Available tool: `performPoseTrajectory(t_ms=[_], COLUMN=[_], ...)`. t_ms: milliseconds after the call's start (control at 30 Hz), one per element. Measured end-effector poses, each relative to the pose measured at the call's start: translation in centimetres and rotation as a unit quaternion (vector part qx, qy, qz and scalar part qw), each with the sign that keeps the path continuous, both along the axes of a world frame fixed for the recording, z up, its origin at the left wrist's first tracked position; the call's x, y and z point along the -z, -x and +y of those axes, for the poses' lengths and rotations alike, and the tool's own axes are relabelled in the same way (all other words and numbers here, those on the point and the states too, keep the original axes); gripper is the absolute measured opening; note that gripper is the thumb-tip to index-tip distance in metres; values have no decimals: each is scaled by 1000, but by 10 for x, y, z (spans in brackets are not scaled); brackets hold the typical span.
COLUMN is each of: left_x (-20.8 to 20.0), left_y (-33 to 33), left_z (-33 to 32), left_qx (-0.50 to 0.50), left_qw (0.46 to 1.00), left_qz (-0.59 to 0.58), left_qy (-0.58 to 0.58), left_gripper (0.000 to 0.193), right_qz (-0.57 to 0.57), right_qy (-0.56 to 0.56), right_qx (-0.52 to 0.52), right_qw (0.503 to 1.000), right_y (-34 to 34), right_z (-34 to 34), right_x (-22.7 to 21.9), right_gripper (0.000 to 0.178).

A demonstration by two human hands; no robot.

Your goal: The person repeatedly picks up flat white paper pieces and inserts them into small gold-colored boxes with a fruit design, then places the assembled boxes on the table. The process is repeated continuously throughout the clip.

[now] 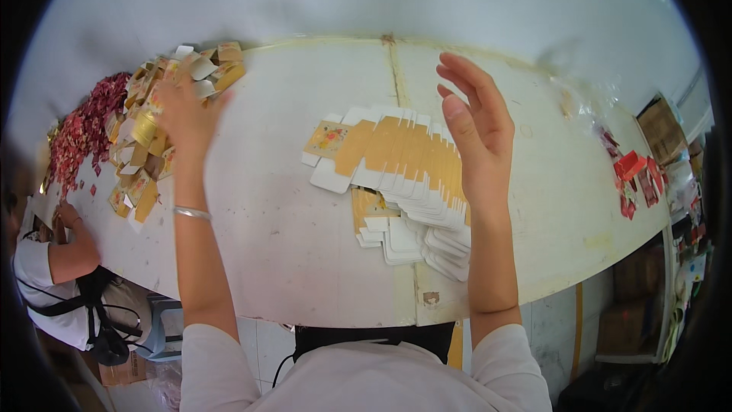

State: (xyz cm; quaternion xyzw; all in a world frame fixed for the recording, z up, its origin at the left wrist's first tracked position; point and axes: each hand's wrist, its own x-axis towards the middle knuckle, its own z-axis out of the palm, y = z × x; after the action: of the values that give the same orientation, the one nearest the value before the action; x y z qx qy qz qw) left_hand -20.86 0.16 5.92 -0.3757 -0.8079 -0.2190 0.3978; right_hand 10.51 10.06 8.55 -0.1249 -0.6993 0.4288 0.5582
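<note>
My left hand (189, 111), with a silver bangle on its wrist, is blurred over the right side of a pile of small folded gold cartons (145, 128). Its thumb stands apart from the fingers, and I make out nothing held in it. My right hand (486, 126) is raised with loosely curved fingers and a parted thumb, holding nothing. Beside and partly beneath it, flat unfolded cartons (396, 152) lie overlapped in a fanned row, gold panels with white flaps. The leftmost one shows a floral print. More flat cartons (370, 202) lie under the row's near side.
A heap of small red packets (91, 126) lies at the far left of the white table (282, 244). Near it another person's arm (75, 248) rests on the table edge. Red pieces (637, 175) and clear plastic (583, 99) lie at the right, beside a cardboard box (662, 128).
</note>
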Motion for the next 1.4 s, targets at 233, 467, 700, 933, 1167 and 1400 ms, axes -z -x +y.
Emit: performPoseTrajectory(t_ms=[233, 467, 700, 933, 1167, 1400], left_x=[92, 91, 92, 93, 3, 14], left_y=[-68, -72, -90, -73, -149, -167], left_z=[69, 89, 91, 90, 25, 18], left_qx=[103, 113, 29, 252, 518, 580], left_qw=[889, 791, 869, 820, 679, 615], left_qz=[-337, -477, -395, -494, -519, -535], left_qy=[292, 367, 296, 141, -34, -8], left_gripper=[104, 83, 83, 60, 28, 41], right_qz=[-112, -148, -207, -179, -134, -150], right_qy=[-12, -4, -3, -20, -226, -308], right_qx=[1, -1, -10, 2, 176, 245], right_qw=[994, 989, 978, 984, 948, 907], right_y=[19, 24, 33, 33, 35, 21], right_z=[-5, -1, 3, 3, 4, 3], right_x=[11, 22, 39, 43, 35, 21], right_gripper=[26, 25, 26, 25, 20, 21])
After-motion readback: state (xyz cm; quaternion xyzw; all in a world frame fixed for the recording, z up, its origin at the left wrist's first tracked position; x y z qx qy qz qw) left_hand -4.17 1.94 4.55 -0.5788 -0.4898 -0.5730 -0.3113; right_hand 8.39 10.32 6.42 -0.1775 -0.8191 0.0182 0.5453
